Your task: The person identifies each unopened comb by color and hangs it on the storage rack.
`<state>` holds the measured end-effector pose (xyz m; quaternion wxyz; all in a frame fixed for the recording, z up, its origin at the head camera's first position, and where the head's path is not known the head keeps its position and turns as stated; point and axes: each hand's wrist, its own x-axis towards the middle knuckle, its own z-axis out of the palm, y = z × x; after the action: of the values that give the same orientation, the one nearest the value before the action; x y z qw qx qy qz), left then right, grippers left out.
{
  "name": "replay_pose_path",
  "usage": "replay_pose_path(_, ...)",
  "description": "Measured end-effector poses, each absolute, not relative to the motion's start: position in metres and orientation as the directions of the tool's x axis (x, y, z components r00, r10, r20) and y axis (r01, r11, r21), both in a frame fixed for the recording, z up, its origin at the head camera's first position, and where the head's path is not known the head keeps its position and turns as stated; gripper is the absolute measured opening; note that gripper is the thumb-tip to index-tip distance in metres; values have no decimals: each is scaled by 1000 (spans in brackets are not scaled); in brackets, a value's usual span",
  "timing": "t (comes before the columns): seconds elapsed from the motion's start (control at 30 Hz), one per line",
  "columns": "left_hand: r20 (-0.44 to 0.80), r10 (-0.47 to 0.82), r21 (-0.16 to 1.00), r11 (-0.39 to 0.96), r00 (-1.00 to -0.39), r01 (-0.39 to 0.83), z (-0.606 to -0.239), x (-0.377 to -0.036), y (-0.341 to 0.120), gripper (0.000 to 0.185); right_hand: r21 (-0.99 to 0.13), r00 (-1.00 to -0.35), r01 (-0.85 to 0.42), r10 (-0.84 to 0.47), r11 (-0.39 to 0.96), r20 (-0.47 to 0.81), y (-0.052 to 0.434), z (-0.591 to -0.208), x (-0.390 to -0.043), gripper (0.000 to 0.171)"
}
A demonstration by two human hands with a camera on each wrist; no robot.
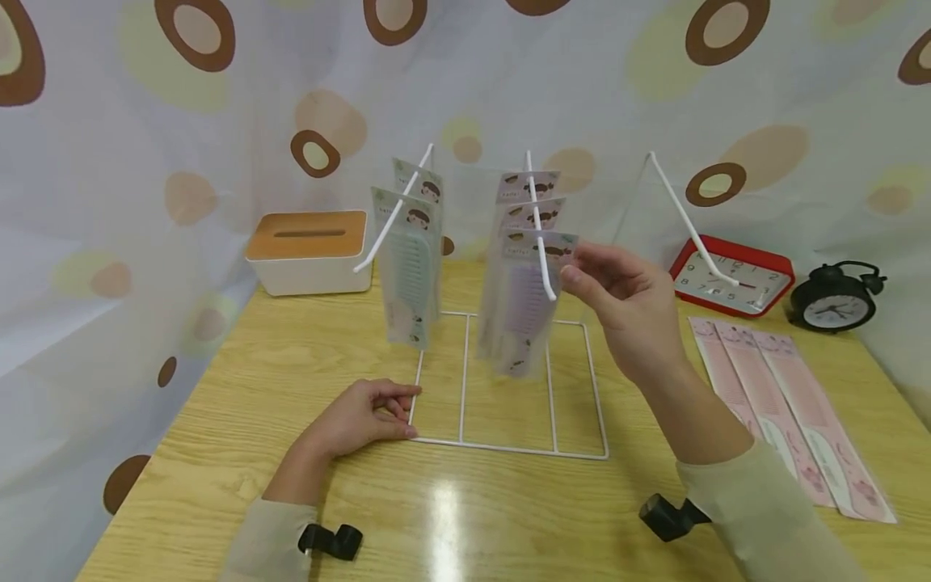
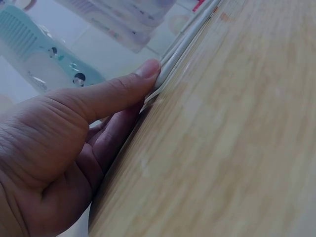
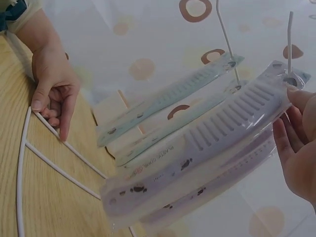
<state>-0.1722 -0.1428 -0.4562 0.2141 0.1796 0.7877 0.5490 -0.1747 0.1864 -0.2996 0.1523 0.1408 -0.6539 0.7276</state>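
A white wire display rack [image 1: 509, 447] stands on the wooden table, with three slanting hooks. The left hook [image 1: 393, 218] carries two packaged green combs [image 1: 410, 279]. The middle hook [image 1: 540, 234] carries three packaged purple combs. My right hand [image 1: 618, 283] pinches the top corner of the front purple comb pack [image 1: 520, 311] at the hook's tip; in the right wrist view its fingers [image 3: 296, 143] grip that pack [image 3: 207, 153]. My left hand [image 1: 371, 416] rests on the table, thumb [image 2: 118, 94] and fingers pressing the rack's base wire [image 2: 187, 42] at its near left corner.
Three pink comb packs [image 1: 785, 404] lie flat on the table at the right. The right hook [image 1: 691, 226] is bare. A tissue box [image 1: 309, 250] stands at the back left, a red clock [image 1: 730, 279] and a black alarm clock [image 1: 832, 303] at the back right. A patterned curtain surrounds the table.
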Motion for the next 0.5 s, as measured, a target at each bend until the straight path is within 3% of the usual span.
replay_pose_path(0.37, -127, 514, 948, 315, -848, 50, -453, -171, -145, 62, -916, -924, -354, -78, -188, 373, 216, -337, -184, 33)
replay_pose_path(0.5, -122, 512, 950, 308, -850, 48, -453, -171, -145, 62, -926, -921, -359, -116, -119, 372, 237, -354, -198, 34)
